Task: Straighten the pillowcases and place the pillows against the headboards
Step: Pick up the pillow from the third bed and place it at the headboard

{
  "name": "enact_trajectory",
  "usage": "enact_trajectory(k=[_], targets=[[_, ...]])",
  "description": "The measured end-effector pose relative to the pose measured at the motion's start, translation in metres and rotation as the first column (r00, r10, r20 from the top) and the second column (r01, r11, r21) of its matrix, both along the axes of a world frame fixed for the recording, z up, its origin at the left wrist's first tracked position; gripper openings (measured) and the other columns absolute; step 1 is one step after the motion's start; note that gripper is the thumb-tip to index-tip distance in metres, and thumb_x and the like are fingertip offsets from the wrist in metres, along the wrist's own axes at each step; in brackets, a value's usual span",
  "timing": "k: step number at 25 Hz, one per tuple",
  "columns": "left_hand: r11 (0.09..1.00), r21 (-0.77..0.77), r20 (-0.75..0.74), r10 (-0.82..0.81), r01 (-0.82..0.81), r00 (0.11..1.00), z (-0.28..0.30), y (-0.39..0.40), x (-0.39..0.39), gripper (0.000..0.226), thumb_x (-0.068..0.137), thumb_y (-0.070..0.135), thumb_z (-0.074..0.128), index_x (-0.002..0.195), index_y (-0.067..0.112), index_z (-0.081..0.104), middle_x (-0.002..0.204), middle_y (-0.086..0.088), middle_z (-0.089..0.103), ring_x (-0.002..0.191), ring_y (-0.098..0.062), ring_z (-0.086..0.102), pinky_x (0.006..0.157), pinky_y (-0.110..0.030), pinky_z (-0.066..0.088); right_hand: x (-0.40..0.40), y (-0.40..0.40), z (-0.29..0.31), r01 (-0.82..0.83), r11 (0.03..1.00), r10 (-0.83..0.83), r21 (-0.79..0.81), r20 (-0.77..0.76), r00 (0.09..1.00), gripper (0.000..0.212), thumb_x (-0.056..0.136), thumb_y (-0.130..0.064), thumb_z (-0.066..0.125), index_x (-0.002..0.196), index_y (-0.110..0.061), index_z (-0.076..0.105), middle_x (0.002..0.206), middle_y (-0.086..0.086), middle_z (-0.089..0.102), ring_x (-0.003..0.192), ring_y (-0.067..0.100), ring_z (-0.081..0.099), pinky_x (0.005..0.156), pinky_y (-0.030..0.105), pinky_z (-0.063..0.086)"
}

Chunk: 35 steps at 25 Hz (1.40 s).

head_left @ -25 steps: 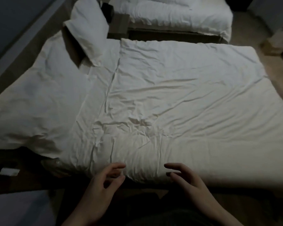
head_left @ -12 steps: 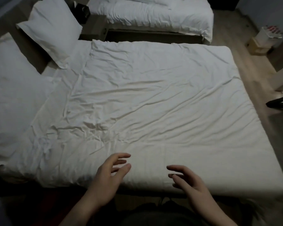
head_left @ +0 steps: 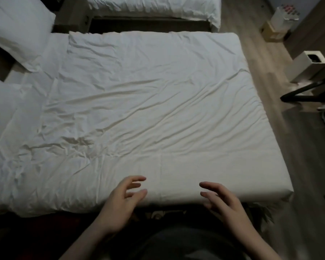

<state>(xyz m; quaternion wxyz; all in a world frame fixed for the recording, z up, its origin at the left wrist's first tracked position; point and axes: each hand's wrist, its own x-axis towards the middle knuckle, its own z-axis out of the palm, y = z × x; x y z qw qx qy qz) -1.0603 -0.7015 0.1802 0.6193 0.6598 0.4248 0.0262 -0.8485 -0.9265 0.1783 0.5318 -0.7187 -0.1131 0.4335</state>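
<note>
Hovering left hand (head_left: 123, 200), right hand (head_left: 222, 202), rumpled bed (head_left: 148, 102)

You've only got one view here, the head cam, so nothing overlaps with a second one. It sits up high and looks forward and steeply down across the bed (head_left: 148, 102) from its near long edge. Your left hand (head_left: 120, 201) and right hand (head_left: 223, 201) show at the bottom, close to the lens. The wide angle also catches a pillow (head_left: 17, 29) top left, another bed (head_left: 154, 8) along the top, and the floor (head_left: 289, 166) on the right.
</note>
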Motion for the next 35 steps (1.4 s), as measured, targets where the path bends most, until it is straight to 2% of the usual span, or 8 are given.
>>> enact_trajectory(k=[4, 8, 17, 21, 24, 28, 32, 35], targets=[[0.992, 0.085, 0.046, -0.094, 0.090, 0.994, 0.024, -0.015, 0.063, 0.028, 0.091, 0.035, 0.072, 0.120, 0.038, 0.069, 0.123, 0.014, 0.070, 0.119, 0.000, 0.064, 0.098, -0.027, 0.050, 0.024, -0.039, 0.005, 0.131, 0.991, -0.131, -0.004, -0.057, 0.990, 0.025, 0.087, -0.026, 0.074, 0.111, -0.023, 0.079, 0.110, 0.000, 0.079, 0.121, 0.025, 0.067, 0.081, 0.024, 0.060], [0.973, 0.179, 0.067, -0.162, 0.148, 0.984, 0.027, -0.049, 0.124, 0.026, 0.096, 0.021, 0.069, 0.120, 0.033, 0.068, 0.128, 0.022, 0.066, 0.122, 0.002, 0.060, 0.096, -0.021, 0.048, 0.083, -0.067, 0.015, 0.107, 0.991, -0.110, 0.079, 0.038, 0.993, 0.046, 0.082, -0.055, 0.069, 0.120, -0.029, 0.074, 0.125, -0.008, 0.074, 0.120, 0.012, 0.068, 0.100, 0.038, 0.057], [0.989, 0.147, 0.070, 0.024, -0.034, 0.997, 0.008, -0.244, 0.267, 0.025, 0.097, 0.022, 0.068, 0.119, 0.033, 0.069, 0.125, 0.015, 0.068, 0.120, 0.000, 0.061, 0.092, -0.019, 0.048, 0.252, -0.245, 0.001, 0.001, 0.998, -0.006, 0.068, 0.067, 0.998, 0.056, 0.071, -0.072, 0.071, 0.117, -0.040, 0.075, 0.122, -0.011, 0.074, 0.120, 0.014, 0.067, 0.104, 0.045, 0.056], [0.987, 0.093, 0.046, 0.129, -0.133, 0.991, 0.021, -0.331, 0.306, 0.030, 0.095, 0.019, 0.070, 0.122, 0.033, 0.069, 0.122, 0.004, 0.070, 0.117, 0.001, 0.065, 0.090, -0.020, 0.053, 0.338, -0.287, 0.020, -0.111, 0.992, 0.105, 0.061, 0.083, 0.991, 0.042, 0.082, -0.052, 0.067, 0.120, -0.037, 0.074, 0.113, 0.003, 0.076, 0.116, 0.021, 0.069, 0.106, 0.056, 0.052], [0.979, 0.100, 0.064, 0.171, -0.177, 0.983, 0.031, -0.358, 0.328, 0.032, 0.094, 0.019, 0.071, 0.122, 0.034, 0.070, 0.122, 0.006, 0.072, 0.120, 0.002, 0.063, 0.094, -0.024, 0.055, 0.392, -0.289, 0.033, -0.195, 0.976, 0.183, 0.097, 0.120, 0.976, 0.052, 0.080, -0.064, 0.069, 0.122, -0.034, 0.073, 0.114, 0.002, 0.075, 0.116, 0.020, 0.069, 0.104, 0.050, 0.055], [0.977, 0.106, 0.047, 0.180, -0.184, 0.982, 0.012, -0.349, 0.387, 0.026, 0.094, 0.028, 0.071, 0.117, 0.041, 0.070, 0.121, 0.006, 0.071, 0.118, -0.002, 0.064, 0.095, -0.026, 0.053, 0.441, -0.293, 0.019, -0.185, 0.977, 0.171, 0.103, 0.133, 0.976, 0.025, 0.093, -0.028, 0.065, 0.114, -0.032, 0.076, 0.116, -0.002, 0.076, 0.117, 0.023, 0.068, 0.100, 0.048, 0.057], [0.977, 0.166, 0.073, 0.124, -0.135, 0.990, -0.009, -0.340, 0.472, 0.023, 0.092, 0.026, 0.073, 0.112, 0.036, 0.070, 0.120, 0.018, 0.069, 0.115, -0.001, 0.064, 0.093, -0.022, 0.053, 0.485, -0.321, 0.005, -0.147, 0.988, 0.141, 0.053, 0.104, 0.985, 0.053, 0.074, -0.070, 0.074, 0.115, -0.037, 0.075, 0.115, -0.001, 0.077, 0.116, 0.017, 0.069, 0.098, 0.041, 0.059], [0.982, 0.155, 0.106, 0.091, -0.107, 0.990, -0.003, -0.353, 0.525, 0.026, 0.090, 0.033, 0.070, 0.116, 0.032, 0.069, 0.123, 0.020, 0.067, 0.118, 0.000, 0.063, 0.095, -0.021, 0.050, 0.526, -0.338, 0.009, -0.139, 0.990, 0.138, 0.014, 0.071, 0.988, 0.048, 0.078, -0.061, 0.075, 0.116, -0.031, 0.076, 0.113, -0.001, 0.078, 0.114, 0.013, 0.071, 0.095, 0.037, 0.059]])
